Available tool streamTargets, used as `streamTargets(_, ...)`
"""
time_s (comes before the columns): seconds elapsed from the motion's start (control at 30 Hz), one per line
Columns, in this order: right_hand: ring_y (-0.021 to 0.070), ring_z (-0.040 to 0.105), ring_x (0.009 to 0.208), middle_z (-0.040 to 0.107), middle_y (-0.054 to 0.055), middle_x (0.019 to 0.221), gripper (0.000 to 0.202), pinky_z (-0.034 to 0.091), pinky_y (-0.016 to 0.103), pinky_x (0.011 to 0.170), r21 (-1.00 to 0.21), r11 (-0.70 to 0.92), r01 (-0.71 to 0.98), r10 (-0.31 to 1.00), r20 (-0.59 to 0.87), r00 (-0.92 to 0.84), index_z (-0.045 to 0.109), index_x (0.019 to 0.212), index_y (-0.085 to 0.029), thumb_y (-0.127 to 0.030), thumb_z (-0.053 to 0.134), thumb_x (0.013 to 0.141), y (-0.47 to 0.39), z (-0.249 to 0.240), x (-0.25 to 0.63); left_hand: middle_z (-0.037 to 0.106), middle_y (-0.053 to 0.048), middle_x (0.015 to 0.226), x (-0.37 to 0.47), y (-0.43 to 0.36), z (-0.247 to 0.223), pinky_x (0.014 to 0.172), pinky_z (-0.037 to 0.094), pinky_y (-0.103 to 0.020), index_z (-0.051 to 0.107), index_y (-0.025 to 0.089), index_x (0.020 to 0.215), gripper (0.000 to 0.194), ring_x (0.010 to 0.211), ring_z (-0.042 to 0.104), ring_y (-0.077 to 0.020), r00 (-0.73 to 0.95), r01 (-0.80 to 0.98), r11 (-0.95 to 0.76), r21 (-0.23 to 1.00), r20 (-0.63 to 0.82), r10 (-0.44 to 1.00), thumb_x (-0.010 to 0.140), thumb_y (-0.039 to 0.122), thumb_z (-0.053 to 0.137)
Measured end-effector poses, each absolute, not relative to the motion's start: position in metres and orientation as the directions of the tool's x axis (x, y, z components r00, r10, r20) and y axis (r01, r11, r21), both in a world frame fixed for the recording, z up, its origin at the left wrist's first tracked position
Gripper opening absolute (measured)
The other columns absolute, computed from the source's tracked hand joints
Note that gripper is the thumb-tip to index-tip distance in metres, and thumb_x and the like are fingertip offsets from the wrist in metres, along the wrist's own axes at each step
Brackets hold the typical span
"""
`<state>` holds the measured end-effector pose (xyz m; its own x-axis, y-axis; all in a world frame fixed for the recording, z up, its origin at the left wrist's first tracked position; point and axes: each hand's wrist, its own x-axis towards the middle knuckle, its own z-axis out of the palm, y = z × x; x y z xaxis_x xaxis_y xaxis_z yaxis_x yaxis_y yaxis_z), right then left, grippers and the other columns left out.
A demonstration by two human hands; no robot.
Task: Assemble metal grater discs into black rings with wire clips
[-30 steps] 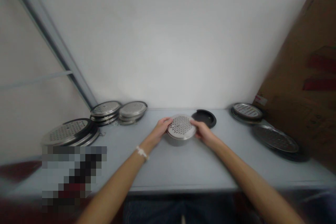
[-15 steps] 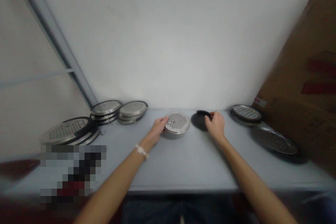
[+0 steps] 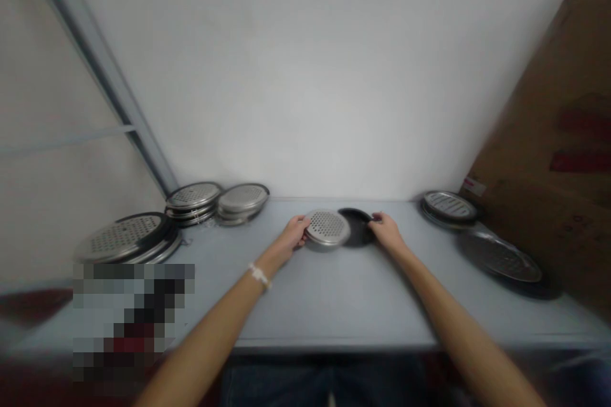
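My left hand (image 3: 294, 233) is closed on the left rim of a round metal grater disc (image 3: 328, 227) with rows of holes. Fingers of my right hand (image 3: 384, 229) pinch the right edge of a round black tray (image 3: 358, 233), shallow with a raised rim. The disc's right side overlaps the tray's left part and hides it. Both are over the middle of the grey table (image 3: 334, 305); whether they touch each other I cannot tell.
At the left are stacks of similar discs with black rims (image 3: 193, 197), (image 3: 242, 198) and a nearer stack (image 3: 126, 238). A slotted disc (image 3: 449, 205) and another disc in clear wrap (image 3: 506, 257) lie at the right, beside a cardboard box (image 3: 548, 203). A white wall (image 3: 305, 76) stands behind.
The black tray has moved left and nearer, partly behind the metal disc. The disc has shifted slightly right and down. My right hand now holds the tray by its right edge.
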<state>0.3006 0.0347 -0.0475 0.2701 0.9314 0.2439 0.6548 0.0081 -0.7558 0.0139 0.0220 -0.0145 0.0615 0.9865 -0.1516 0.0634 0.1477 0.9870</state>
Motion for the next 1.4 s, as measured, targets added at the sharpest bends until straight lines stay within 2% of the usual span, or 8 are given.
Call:
streamTargets(0.1,0.0244,0.067,0.098,0.074,0.011,0.101,0.028,0.049,0.033,0.091,-0.773,0.097,0.627,0.951,0.257,0.17,0.074,0.1,-0.015,-0.023,0.058,0.079,0.028,-0.046,0.282,0.059,0.003,0.062,0.014,0.02,-0.014,0.042,0.035,-0.017,0.059,0.012,0.111,0.028,0.044,0.05,-0.0076,0.07,0.081,0.198,0.977,-0.204,0.977,0.09,0.029,0.062)
streamTargets(0.23,0.0247,0.067,0.095,0.075,0.013,0.096,0.022,0.048,0.034,0.09,-0.769,0.137,0.625,0.948,0.286,0.143,0.075,0.092,-0.015,-0.026,0.059,0.084,0.02,-0.041,0.27,0.066,-0.002,0.071,0.013,0.017,-0.016,0.045,0.042,-0.019,0.064,0.009,0.109,0.028,0.046,0.055,-0.0079,0.081,0.169,0.091,0.981,-0.106,0.991,0.088,0.028,0.063)
streamTargets(0.5,0.0242,0.068,0.092,0.076,0.016,0.1,0.029,0.049,0.03,0.084,-0.693,0.076,0.717,0.968,0.224,0.114,0.075,0.104,-0.008,-0.021,0.057,0.086,0.018,-0.034,0.271,0.065,-0.001,0.065,0.011,0.021,-0.023,0.042,0.039,-0.017,0.069,0.007,0.104,0.028,0.042,0.052,-0.0068,0.15,0.343,-0.042,0.939,-0.011,0.989,0.089,0.029,0.061)
streamTargets(0.63,0.0229,0.068,0.094,0.076,0.015,0.101,0.032,0.048,0.028,0.082,-0.66,0.061,0.749,0.977,0.194,0.091,0.074,0.108,-0.006,-0.02,0.055,0.087,0.017,-0.031,0.27,0.072,-0.009,0.097,0.012,0.021,-0.019,0.04,0.038,-0.016,0.059,0.008,0.128,0.042,0.041,0.051,-0.0032,0.06,0.436,-0.033,0.899,0.008,0.998,0.089,0.024,0.061)
streamTargets(0.73,0.0219,0.069,0.093,0.076,0.013,0.101,0.03,0.048,0.027,0.082,-0.678,0.088,0.73,0.979,0.196,0.064,0.075,0.107,-0.008,-0.021,0.055,0.087,0.014,-0.029,0.27,0.069,-0.013,0.113,0.012,0.017,-0.015,0.04,0.04,-0.018,0.06,0.009,0.127,0.041,0.042,0.052,-0.003,0.086,0.496,-0.078,0.865,0.041,0.995,0.089,0.023,0.06)
streamTargets(1.03,0.0224,0.069,0.088,0.076,0.014,0.097,0.028,0.049,0.029,0.081,-0.692,0.175,0.701,0.961,0.273,0.029,0.075,0.101,-0.008,-0.023,0.054,0.089,0.011,-0.032,0.268,0.072,-0.008,0.094,0.009,0.017,-0.015,0.041,0.042,-0.018,0.069,0.01,0.115,0.03,0.043,0.055,-0.0061,0.181,0.568,-0.182,0.802,0.094,0.979,0.091,0.024,0.056)
streamTargets(1.23,0.0211,0.069,0.084,0.076,0.012,0.092,0.026,0.048,0.028,0.078,-0.688,0.176,0.704,0.956,0.29,0.045,0.076,0.096,-0.01,-0.02,0.055,0.085,0.008,-0.03,0.265,0.07,-0.009,0.099,0.008,0.02,-0.019,0.038,0.039,-0.017,0.066,0.01,0.118,0.032,0.04,0.052,-0.0035,0.125,0.489,-0.07,0.869,0.01,0.992,0.089,0.022,0.06)
streamTargets(1.4,0.0217,0.069,0.083,0.076,0.012,0.09,0.029,0.048,0.028,0.077,-0.661,0.157,0.734,0.947,0.313,0.079,0.077,0.098,-0.009,-0.021,0.054,0.082,0.008,-0.032,0.262,0.068,-0.004,0.083,0.01,0.019,-0.018,0.038,0.036,-0.016,0.058,0.011,0.131,0.043,0.039,0.049,-0.0039,0.165,0.412,-0.038,0.91,-0.034,0.986,0.089,0.019,0.06)
